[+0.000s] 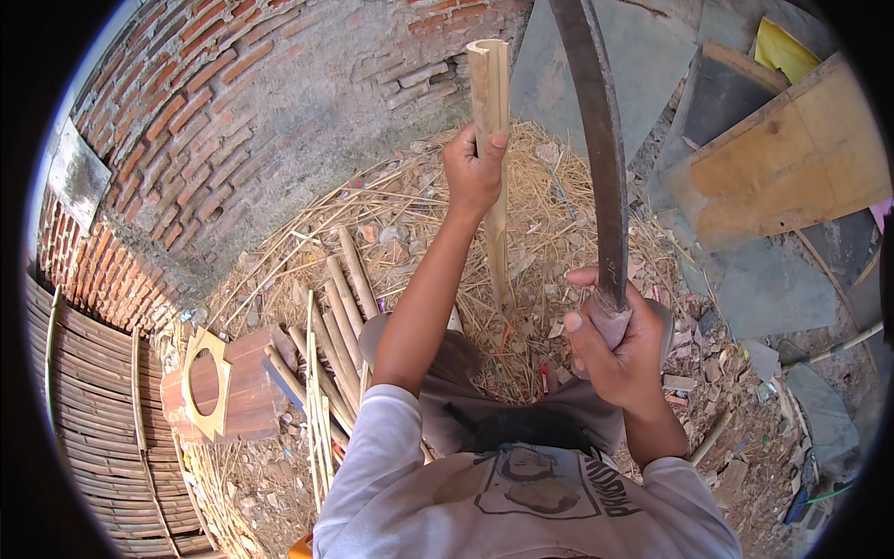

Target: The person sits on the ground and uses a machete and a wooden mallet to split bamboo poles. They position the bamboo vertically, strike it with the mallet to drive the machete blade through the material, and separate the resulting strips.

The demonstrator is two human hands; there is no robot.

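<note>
My left hand (pixel 475 172) is wrapped round the upper part of a split bamboo piece (pixel 489 88), which stands upright with its hollow side showing at the top. The lower end of the bamboo reaches down to the littered ground between my knees. In my right hand (pixel 619 349) is the handle of a machete, closed in my fingers. Its long, dark, slightly curved blade (pixel 601 140) points up and away, to the right of the bamboo and apart from it.
Several bamboo poles (pixel 345 307) lie to the left, by a brown board (pixel 251 382) and a pale frame with a round hole (pixel 205 384). A bamboo slat panel (pixel 102 419) is at far left. Behind stands a brick wall (pixel 279 112). Grey sheets and a wooden board (pixel 792 158) lie right.
</note>
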